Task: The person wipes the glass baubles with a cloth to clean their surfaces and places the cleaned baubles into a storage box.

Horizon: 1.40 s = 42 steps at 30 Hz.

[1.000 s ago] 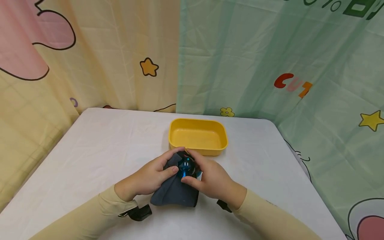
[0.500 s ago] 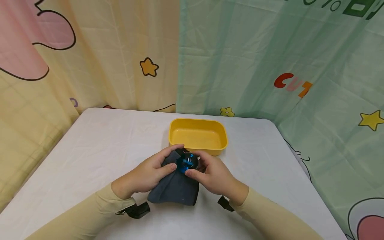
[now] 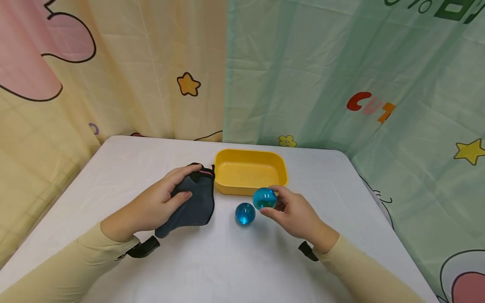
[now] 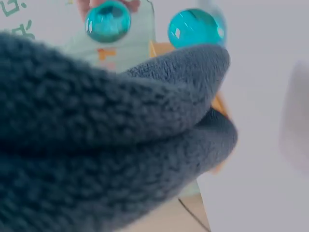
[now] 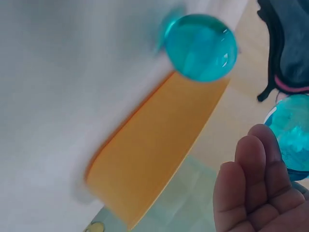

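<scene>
My left hand (image 3: 159,206) grips a dark grey-blue cloth pouch (image 3: 197,204), its thumb lying on the front face and its fingers over the top. Black trim and a bit of pink show at the pouch's upper edge; fuzzy fabric (image 4: 120,111) fills much of the left wrist view. Between thumb and fingers, my right hand (image 3: 301,216) pinches a clear blue ball (image 3: 263,198), just in front of the yellow basin. A second clear blue ball (image 3: 245,213) rests on the table, a little left of the held one. What is inside the pouch is hidden.
The yellow basin (image 3: 235,190) stands behind the balls, towards the table's far side. A white cloth covers the table (image 3: 235,269). Printed curtains (image 3: 295,75) hang beyond the far edge and along both sides.
Both hands were together at the pouch, with one dark blue ball showing. Since then the left hand has carried the pouch left, the right hand has moved right with a ball, and another lies between.
</scene>
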Each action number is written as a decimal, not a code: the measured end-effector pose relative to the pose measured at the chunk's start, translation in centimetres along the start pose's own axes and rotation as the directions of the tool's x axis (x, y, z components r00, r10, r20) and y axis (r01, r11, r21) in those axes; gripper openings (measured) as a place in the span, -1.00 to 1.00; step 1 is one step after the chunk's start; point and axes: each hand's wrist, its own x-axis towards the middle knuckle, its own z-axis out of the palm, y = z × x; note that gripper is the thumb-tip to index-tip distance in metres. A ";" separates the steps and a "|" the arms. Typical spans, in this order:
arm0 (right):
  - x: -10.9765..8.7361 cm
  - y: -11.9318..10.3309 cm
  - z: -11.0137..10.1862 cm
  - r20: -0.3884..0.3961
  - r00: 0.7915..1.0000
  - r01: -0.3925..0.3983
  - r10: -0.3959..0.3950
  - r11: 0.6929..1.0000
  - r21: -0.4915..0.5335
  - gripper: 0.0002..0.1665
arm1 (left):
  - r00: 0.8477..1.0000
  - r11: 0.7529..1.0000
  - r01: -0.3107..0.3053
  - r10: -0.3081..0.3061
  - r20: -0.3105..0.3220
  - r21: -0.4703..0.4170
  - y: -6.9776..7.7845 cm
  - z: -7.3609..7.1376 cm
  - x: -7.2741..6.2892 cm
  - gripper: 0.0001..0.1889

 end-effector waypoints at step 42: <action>1.1 7.3 -3.3 0.155 0.969 -0.144 0.191 0.952 -0.270 -0.24 | 0.995 0.945 -0.006 0.037 -0.090 0.328 -5.2 -3.0 -3.6 -0.29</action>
